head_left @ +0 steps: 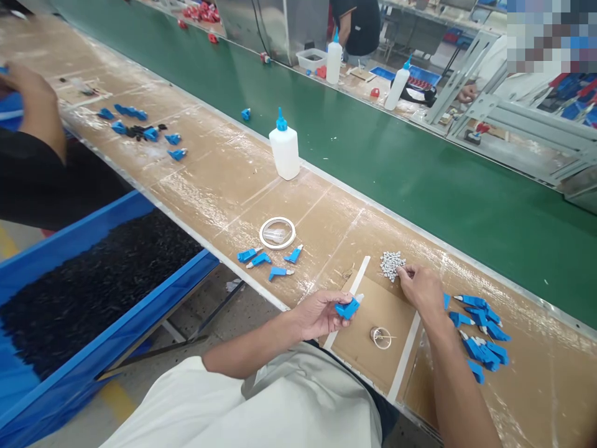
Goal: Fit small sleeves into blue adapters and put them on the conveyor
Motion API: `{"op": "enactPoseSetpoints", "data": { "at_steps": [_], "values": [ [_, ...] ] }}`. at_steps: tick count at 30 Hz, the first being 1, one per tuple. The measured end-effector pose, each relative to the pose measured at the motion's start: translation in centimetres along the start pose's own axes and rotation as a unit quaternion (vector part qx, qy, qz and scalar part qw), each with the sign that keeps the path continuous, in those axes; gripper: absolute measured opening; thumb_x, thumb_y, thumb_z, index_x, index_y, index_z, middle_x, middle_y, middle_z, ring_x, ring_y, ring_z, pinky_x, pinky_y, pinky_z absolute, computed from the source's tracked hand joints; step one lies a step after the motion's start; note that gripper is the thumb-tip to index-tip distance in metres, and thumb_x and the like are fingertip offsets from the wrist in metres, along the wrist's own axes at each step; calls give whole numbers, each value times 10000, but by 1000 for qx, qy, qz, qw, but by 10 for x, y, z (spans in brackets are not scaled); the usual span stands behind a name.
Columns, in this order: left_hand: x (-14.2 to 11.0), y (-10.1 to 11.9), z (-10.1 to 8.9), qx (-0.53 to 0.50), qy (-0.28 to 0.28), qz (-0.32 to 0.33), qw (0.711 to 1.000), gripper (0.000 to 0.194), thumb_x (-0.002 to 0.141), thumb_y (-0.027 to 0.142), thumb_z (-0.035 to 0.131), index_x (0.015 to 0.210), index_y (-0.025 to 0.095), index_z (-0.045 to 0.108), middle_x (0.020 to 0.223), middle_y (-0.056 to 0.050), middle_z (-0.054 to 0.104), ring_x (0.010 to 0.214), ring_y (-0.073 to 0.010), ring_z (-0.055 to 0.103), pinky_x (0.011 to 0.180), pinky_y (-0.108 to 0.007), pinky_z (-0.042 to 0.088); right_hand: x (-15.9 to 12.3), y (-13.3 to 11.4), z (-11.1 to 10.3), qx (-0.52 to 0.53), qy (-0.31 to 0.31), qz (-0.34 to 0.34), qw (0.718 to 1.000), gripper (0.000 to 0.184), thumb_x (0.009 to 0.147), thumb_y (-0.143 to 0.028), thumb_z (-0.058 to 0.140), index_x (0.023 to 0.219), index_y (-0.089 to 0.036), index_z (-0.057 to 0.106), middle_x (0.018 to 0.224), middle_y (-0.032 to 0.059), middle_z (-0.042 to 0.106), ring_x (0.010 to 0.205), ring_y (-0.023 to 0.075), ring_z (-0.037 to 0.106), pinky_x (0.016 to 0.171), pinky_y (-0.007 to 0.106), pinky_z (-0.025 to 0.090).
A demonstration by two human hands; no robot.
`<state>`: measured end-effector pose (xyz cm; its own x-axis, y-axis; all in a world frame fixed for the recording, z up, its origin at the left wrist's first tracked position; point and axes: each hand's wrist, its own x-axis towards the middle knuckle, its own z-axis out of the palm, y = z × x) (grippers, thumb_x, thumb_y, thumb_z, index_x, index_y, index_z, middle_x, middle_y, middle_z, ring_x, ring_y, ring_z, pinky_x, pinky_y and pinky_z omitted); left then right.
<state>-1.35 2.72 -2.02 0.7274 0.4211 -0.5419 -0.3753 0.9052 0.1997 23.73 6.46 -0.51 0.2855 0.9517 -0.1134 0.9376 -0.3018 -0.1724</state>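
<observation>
In my left hand point(321, 314) is a blue plastic part point(347, 308) with a whitish tip, held between thumb and fingers above the cardboard sheet point(368, 367). My right hand point(422, 289) reaches to the edge of a pile of small grey pieces point(390, 264), its thumb and forefinger pinched together; whether a piece is between them is too small to tell. A small clear cup point(381, 338) with a thin stick in it stands on the cardboard. Several more blue parts point(487, 354) lie in a heap right of my right forearm.
Left of my hands lie several blue parts point(278, 272) and a white tape roll point(277, 233). A white squeeze bottle point(284, 152) stands by the green conveyor belt point(420, 168). A blue-lined bin point(102, 280) holds black pieces. At far left is a co-worker's arm point(40, 112).
</observation>
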Motion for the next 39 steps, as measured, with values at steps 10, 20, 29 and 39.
{"op": "enactPoseSetpoints", "data": {
  "at_steps": [10, 20, 29, 39],
  "values": [
    [3, -3, -3, 2, 6, 9, 1000, 173, 690, 155, 750, 778, 99, 612, 704, -22, 590, 549, -74, 532, 505, -172, 426, 8, -13, -15, -98, -54, -13, 994, 198, 796, -137, 568, 761, -131, 763, 835, 225, 753, 869, 356, 733, 741, 375, 476],
    [-3, -4, 3, 21, 1, 17, 1000, 148, 713, 163, 733, 760, 115, 602, 665, -15, 591, 545, -78, 556, 480, -153, 409, -10, 5, -33, 184, -28, 11, 982, 263, 785, -385, 578, 639, -178, 649, 708, 141, 704, 759, 284, 706, 680, 361, 532],
    [-4, -9, 23, 60, -62, 16, 996, 260, 646, 260, 815, 741, 131, 610, 667, -7, 604, 583, -86, 586, 526, -161, 455, -107, 3, -32, 646, -68, 51, 759, 348, 589, -491, 869, 669, -185, 724, 565, 54, 665, 424, 128, 581, 358, 208, 446],
    [-8, -14, 26, 86, -82, 10, 993, 324, 616, 323, 849, 739, 134, 617, 681, -9, 616, 606, -92, 593, 527, -167, 455, -135, -9, -19, 697, -111, 27, 708, 301, 628, -446, 896, 666, -179, 762, 568, 53, 689, 398, 126, 610, 340, 177, 473]
  ]
}}
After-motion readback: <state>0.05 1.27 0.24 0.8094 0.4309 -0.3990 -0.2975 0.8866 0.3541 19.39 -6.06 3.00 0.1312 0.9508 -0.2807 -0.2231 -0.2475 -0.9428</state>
